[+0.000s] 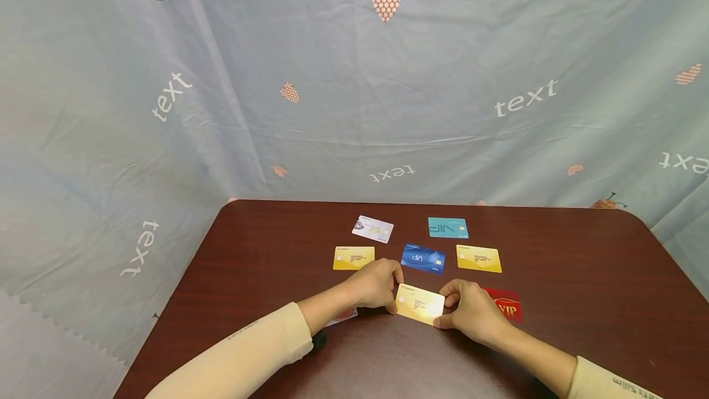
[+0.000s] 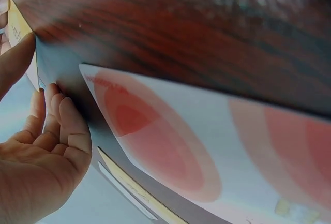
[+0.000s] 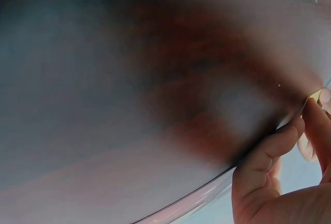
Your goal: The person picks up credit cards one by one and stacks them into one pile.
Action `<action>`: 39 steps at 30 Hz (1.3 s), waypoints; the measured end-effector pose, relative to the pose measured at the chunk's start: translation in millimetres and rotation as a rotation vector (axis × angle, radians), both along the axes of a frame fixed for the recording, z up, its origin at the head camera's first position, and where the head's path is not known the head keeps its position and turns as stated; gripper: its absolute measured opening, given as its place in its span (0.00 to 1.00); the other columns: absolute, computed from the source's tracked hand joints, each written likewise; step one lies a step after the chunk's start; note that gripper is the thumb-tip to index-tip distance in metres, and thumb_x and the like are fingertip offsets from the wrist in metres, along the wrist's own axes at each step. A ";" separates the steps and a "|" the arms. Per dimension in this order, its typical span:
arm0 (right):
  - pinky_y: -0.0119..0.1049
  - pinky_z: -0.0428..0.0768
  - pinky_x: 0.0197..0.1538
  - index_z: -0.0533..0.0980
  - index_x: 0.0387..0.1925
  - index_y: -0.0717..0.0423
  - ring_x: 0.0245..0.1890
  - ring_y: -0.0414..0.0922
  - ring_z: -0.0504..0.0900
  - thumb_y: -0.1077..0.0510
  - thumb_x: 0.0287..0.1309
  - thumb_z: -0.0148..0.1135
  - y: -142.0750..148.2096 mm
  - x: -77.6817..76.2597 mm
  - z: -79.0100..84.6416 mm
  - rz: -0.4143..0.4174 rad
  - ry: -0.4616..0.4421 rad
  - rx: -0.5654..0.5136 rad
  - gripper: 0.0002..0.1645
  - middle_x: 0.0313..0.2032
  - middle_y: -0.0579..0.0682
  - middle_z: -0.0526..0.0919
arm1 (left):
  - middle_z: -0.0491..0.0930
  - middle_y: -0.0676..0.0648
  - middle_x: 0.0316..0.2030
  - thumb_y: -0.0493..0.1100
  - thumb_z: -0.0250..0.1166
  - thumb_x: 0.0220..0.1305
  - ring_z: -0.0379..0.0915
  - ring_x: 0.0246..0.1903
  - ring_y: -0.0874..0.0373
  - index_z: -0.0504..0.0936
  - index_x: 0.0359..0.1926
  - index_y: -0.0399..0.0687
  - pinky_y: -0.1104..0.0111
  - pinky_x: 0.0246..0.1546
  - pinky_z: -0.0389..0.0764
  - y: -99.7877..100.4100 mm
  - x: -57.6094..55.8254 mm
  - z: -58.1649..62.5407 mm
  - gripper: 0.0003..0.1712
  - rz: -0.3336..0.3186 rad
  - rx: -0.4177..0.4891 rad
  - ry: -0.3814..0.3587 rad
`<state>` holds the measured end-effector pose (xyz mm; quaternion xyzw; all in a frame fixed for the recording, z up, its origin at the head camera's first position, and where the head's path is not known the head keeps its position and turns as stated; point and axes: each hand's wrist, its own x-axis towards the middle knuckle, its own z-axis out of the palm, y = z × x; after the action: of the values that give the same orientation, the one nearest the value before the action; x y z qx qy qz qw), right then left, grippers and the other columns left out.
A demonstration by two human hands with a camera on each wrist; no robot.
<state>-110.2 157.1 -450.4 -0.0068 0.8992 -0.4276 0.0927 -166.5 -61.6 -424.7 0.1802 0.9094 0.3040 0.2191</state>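
A gold card is held between my two hands near the middle of the table. My left hand pinches its left edge between thumb and fingers, and my right hand pinches the right edge. In the left wrist view, the left hand has its thumb and fingertips at the gold card, which looks tilted. A white card with red circles lies close by, mostly hidden under the left forearm in the head view. A red VIP card is partly covered by the right hand.
Farther back on the dark wooden table lie a yellow card, a blue VIP card, another yellow card, a white card and a teal card. A patterned grey curtain hangs behind the table.
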 end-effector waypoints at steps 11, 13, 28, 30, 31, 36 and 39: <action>0.37 0.78 0.23 0.79 0.40 0.67 0.23 0.46 0.81 0.65 0.58 0.75 7.3 -1.6 0.2 0.027 -0.122 -0.212 0.13 0.25 0.50 0.86 | 0.79 0.50 0.19 0.23 0.79 0.47 0.73 0.21 0.60 0.81 0.32 0.40 0.71 0.23 0.74 -4.7 -0.3 0.1 0.16 0.031 0.139 -0.049; 0.38 0.78 0.24 0.79 0.40 0.66 0.24 0.46 0.82 0.64 0.60 0.74 7.5 -2.0 1.0 0.015 -0.142 -0.219 0.12 0.25 0.50 0.86 | 0.80 0.49 0.19 0.22 0.78 0.48 0.73 0.21 0.60 0.82 0.31 0.39 0.71 0.24 0.74 -5.4 -0.3 0.3 0.15 0.046 0.168 -0.068; 0.40 0.82 0.25 0.79 0.40 0.65 0.26 0.48 0.83 0.62 0.60 0.75 9.8 0.1 8.7 0.026 -0.182 -0.252 0.13 0.26 0.51 0.86 | 0.84 0.46 0.20 0.20 0.74 0.50 0.81 0.21 0.55 0.83 0.31 0.35 0.66 0.27 0.83 -15.3 8.1 6.3 0.12 0.116 0.341 -0.198; 0.40 0.82 0.25 0.79 0.40 0.65 0.26 0.48 0.83 0.62 0.60 0.75 10.7 1.1 9.6 0.034 -0.178 -0.251 0.13 0.26 0.51 0.86 | 0.84 0.45 0.20 0.20 0.74 0.49 0.81 0.21 0.55 0.83 0.31 0.35 0.65 0.28 0.85 -15.6 11.1 7.9 0.12 0.123 0.353 -0.204; 0.40 0.82 0.25 0.79 0.41 0.65 0.26 0.48 0.83 0.62 0.60 0.75 11.3 1.8 10.0 0.039 -0.177 -0.251 0.13 0.26 0.51 0.86 | 0.84 0.45 0.20 0.20 0.74 0.48 0.81 0.21 0.55 0.83 0.31 0.35 0.64 0.28 0.85 -15.6 12.7 8.5 0.12 0.125 0.362 -0.207; 0.40 0.82 0.25 0.78 0.41 0.66 0.26 0.48 0.83 0.61 0.60 0.75 14.6 5.4 12.1 0.070 -0.175 -0.260 0.15 0.26 0.51 0.87 | 0.84 0.43 0.20 0.19 0.73 0.47 0.80 0.21 0.54 0.82 0.30 0.33 0.64 0.27 0.84 -15.3 21.1 11.5 0.12 0.144 0.418 -0.240; 0.40 0.82 0.24 0.78 0.41 0.66 0.26 0.48 0.83 0.61 0.59 0.76 16.6 7.5 12.8 0.092 -0.176 -0.272 0.15 0.27 0.51 0.87 | 0.83 0.42 0.19 0.18 0.72 0.46 0.79 0.19 0.54 0.82 0.30 0.33 0.66 0.25 0.83 -14.7 26.1 11.8 0.12 0.150 0.439 -0.254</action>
<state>-102.7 173.7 -437.6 -0.0232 0.8202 -0.5395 0.1888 -140.4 -76.3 -412.9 0.1160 0.7977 0.5294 0.2643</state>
